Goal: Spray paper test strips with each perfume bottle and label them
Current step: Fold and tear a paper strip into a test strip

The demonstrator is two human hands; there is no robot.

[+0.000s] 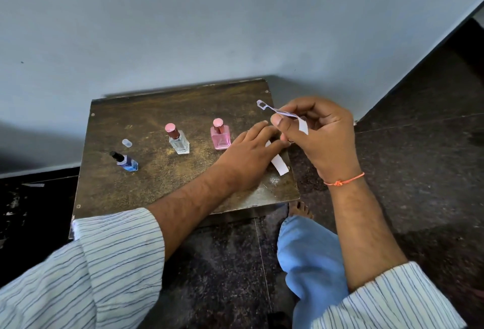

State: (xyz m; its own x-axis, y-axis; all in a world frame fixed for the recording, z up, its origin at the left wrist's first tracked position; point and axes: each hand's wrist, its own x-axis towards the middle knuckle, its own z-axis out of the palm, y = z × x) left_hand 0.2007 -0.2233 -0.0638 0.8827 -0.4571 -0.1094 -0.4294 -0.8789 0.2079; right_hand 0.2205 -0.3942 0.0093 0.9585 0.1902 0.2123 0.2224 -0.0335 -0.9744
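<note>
- Right hand [318, 132]: raised above the worktop's [162, 192] right edge, thumb and fingers pinching a strip [284, 115]; strip bent, far end sticking out up-left past the thumb, near end curling down in front of the fingers.
- Far end of that strip: some marking there, too small to read.
- Left hand [248, 153]: flat on the worktop, fingers straight, grasping nothing, pressing on a second strip [279, 163].
- Second strip: white, flat near the worktop's right edge, upper part hidden under the left fingers, lower end poking out toward the edge, just below the right hand.
- Pink bottle [220, 136]: upright, pink cap on, just left of the left hand's fingers.
- Clear bottle [178, 139]: upright, pinkish cap on, left of the pink one.
- Blue bottle [126, 162]: farthest left, uncapped, black sprayer bare, well apart from both hands.
- Clear cap [126, 142]: on the worktop just behind the blue bottle.
- Orange thread [343, 180]: tied round the right wrist.
- Striped sleeves [115, 255]: on both forearms.
</note>
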